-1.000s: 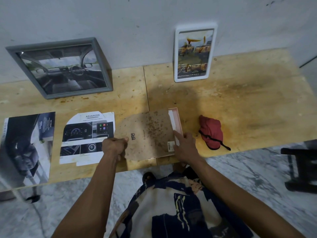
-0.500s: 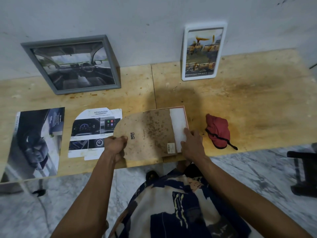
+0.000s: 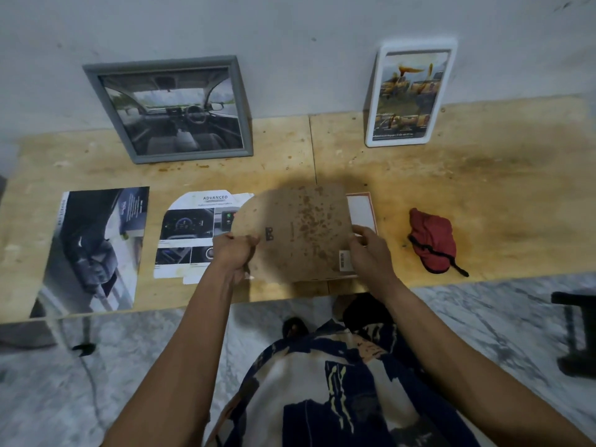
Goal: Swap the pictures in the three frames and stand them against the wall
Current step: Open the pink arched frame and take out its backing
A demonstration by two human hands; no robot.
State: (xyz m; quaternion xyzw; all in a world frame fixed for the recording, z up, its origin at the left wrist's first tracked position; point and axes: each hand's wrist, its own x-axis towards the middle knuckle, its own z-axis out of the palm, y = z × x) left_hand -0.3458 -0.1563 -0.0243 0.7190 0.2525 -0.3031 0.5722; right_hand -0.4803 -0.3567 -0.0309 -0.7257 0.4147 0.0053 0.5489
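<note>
Two bare forearms reach up from the bottom of the frame toward its centre, converging slightly. The left hand (image 3: 237, 253), just left of centre, has its fingers curled into a tight grip, knuckles facing up, thumb on top. The right hand (image 3: 371, 253), right of centre, lies flatter, back upward, fingers bent loosely and thumb extended toward the left. Both wrists are straight.

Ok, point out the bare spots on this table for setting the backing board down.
Bare wood between the grey frame and white frame, and right of the red pouch. Crowded front left: car poster, dashboard print, backing board.
</note>
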